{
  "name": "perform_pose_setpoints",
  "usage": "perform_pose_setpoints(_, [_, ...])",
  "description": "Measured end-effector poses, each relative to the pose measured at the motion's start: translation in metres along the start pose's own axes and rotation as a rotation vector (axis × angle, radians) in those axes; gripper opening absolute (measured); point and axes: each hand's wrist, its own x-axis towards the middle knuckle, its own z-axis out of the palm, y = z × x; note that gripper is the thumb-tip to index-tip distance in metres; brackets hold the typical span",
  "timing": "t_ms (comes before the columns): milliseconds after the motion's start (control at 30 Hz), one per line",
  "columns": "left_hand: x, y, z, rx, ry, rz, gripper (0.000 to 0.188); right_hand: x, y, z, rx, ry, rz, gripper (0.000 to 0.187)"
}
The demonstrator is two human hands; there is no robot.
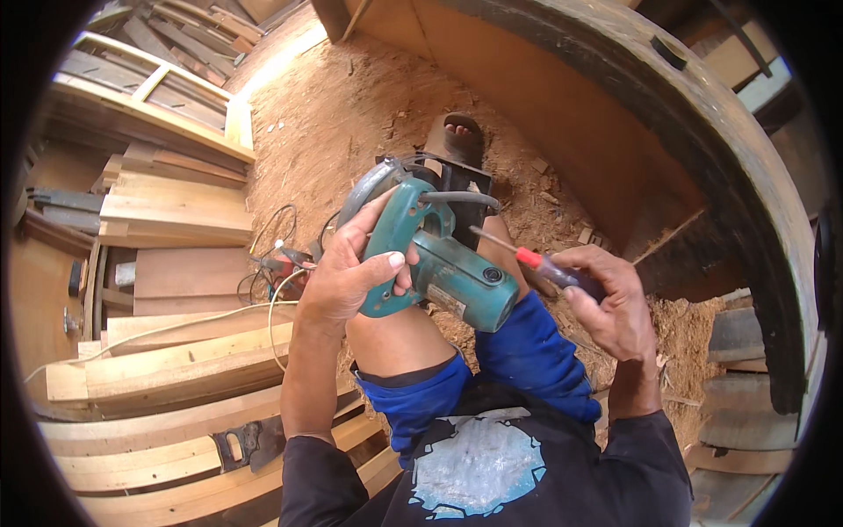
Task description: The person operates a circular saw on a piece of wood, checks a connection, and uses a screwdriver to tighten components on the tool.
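A teal circular saw (pixel 465 279) is held up over my knees. My left hand (pixel 356 263) wraps round its rear handle, thumb resting on the near side. The saw's grey blade guard (pixel 364 193) and dark base plate (pixel 465 189) face away from me, and a grey cord (pixel 461 198) bends out of the handle. In my right hand (pixel 610 294) is a screwdriver (pixel 549 266) with a red and dark translucent handle. Its metal tip points left toward the saw's body, apart from it as far as I can see.
Pale planks (pixel 176 364) are stacked on the left, with a handsaw (pixel 250 443) lying on them. A yellowish cable (pixel 176 329) crosses the planks toward tangled wires (pixel 272 255). Sawdust (pixel 325 105) covers the ground. A large curved wooden panel (pixel 571 114) stands at the right.
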Motion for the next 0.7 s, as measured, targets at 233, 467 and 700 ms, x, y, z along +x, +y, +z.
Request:
perform_pose_setpoints(233, [0.028, -0.017, 0.012, 0.033, -0.116, -0.11, 0.088, -0.002, 0.017, 0.003, -0.299, 0.016, -0.172, 0.036])
perform_pose_setpoints(467, [0.041, -0.01, 0.005, 0.076, -0.13, -0.18, 0.079, 0.0, 0.029, 0.01, -0.236, -0.011, -0.054, 0.034])
perform_pose_setpoints(700, [0.041, -0.009, 0.009, 0.092, -0.14, -0.198, 0.077, -0.001, 0.033, 0.016, -0.198, 0.023, -0.058, 0.034])
